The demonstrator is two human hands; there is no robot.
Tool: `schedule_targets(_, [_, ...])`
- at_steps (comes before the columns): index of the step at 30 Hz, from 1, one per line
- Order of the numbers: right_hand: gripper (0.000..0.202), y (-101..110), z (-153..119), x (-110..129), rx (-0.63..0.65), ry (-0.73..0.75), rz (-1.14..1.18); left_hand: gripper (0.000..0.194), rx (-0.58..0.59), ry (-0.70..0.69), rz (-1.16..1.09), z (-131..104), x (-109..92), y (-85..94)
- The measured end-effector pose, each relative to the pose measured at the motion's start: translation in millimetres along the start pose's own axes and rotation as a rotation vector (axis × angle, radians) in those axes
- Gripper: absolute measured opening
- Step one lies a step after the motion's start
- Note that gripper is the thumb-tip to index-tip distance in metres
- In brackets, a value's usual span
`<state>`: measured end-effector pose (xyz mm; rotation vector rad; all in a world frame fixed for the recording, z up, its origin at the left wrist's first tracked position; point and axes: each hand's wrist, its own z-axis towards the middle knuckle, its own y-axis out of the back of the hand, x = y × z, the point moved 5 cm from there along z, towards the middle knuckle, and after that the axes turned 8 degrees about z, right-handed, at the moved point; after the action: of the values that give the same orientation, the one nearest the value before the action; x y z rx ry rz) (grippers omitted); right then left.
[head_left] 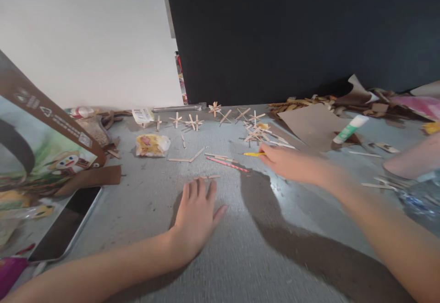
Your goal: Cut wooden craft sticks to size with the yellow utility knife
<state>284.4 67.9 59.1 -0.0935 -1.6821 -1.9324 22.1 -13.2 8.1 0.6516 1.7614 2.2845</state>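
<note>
My left hand lies palm down on the grey tabletop, fingers spread, with the fingertips at a thin wooden stick. Farther forward on the right, my right hand is closed at the end of a slim yellow tool with dark marks and a thin tip pointing left; its kind is unclear. Between the hands lies a red-and-white striped stick beside pale wooden sticks. Two more sticks form an angle. Behind them are several stars of crossed sticks and a pile of them.
A phone and a printed paper bag are at left, near a small yellow packet. On the right are a glue stick, cardboard and another person's arm. A black panel stands behind.
</note>
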Motion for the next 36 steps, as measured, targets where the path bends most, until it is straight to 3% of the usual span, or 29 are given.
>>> schedule_targets(2, [0.023, 2, -2, 10, 0.170, -0.107, -0.050, 0.056, 0.026, -0.001, -0.008, 3, 1, 1.8])
schedule_targets(6, [0.029, 8, -5, 29, 0.299, -0.163, -0.026, 0.055, 0.075, 0.022, -0.019, 8, 3, 4.0])
schedule_targets(11, [0.025, 4, -7, 32, 0.291, -0.117, -0.005, 0.049, 0.033, 0.024, -0.068, 10, 6, 6.3])
schedule_targets(16, [0.035, 10, -7, 50, 0.183, 0.085, 0.058, 0.045, 0.027, -0.118, -0.233, 12, -1, 5.0])
schedule_targets(19, [0.045, 11, -10, 68, 0.215, 0.135, 0.038, 0.044, 0.007, -0.196, -0.315, 15, -4, 3.0])
schedule_targets(24, [0.062, 7, -14, 89, 0.370, 0.084, 0.044, 0.047, -0.016, -0.346, -0.384, 18, -6, -1.1])
schedule_targets(30, [0.042, 6, -15, 90, 0.446, 0.050, 0.085, 0.049, -0.023, -0.353, -0.331, 18, -6, -0.9])
schedule_targets(36, [0.041, 5, -15, 87, 0.434, 0.041, 0.059, 0.050, -0.034, -0.351, -0.306, 18, -7, -0.1])
